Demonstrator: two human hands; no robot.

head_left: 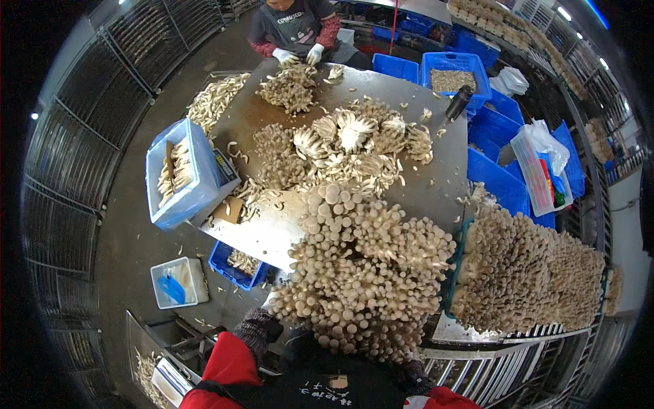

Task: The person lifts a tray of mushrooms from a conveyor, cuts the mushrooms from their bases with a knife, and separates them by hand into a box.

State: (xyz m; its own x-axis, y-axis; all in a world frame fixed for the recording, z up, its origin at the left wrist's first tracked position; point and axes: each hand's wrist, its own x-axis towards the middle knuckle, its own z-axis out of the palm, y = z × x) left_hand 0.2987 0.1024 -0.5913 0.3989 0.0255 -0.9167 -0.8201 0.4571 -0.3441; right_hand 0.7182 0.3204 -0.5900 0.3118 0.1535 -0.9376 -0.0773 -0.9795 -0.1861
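Observation:
A big mass of brown-capped mushrooms spreads over the near side of the metal table and bulges toward my body between my arms. My left hand, in a white glove, is closed against its left edge; caps cover most of the fingers. On the right, the dark cuff of my right arm reaches the lower right edge of the mass, where mushrooms hide my right hand and its fingers. Beyond lie clusters with pale stem bases facing up, amid loose mushrooms.
Across the table, a person's white-gloved hands touch another mushroom cluster. A plastic-lined box holds pale mushrooms at left. Blue crates stand at right, near a packed mushroom crate. A black cylinder stands on the table.

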